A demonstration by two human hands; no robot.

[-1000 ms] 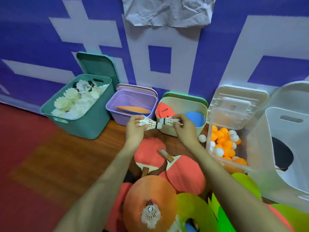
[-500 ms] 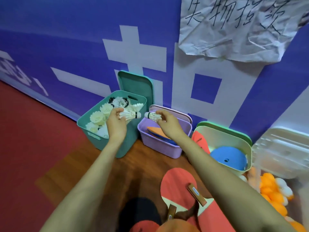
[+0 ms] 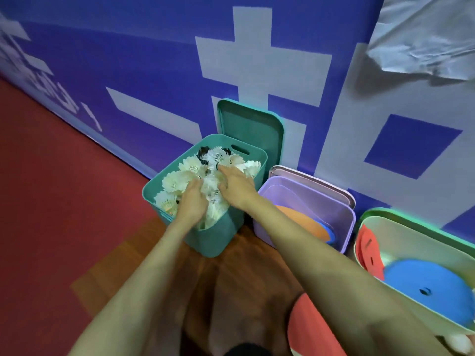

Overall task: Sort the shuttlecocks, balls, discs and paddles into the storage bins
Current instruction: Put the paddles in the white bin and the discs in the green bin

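two hands in teal bin [image 3: 213,240], right hand [image 3: 236,185] flat, released on shuttlecocks [image 3: 174,181], left hand [image 3: 191,200] dug among them, grip unclear

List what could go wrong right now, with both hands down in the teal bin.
1. The shuttlecocks are heaped to the rim of the teal bin. Pulling the left hand and right hand out may drag some over the edge.
2. Pressing on the pile may crush feathers.
3. A push on the bin might topple the teal lid leaning on the wall behind it.
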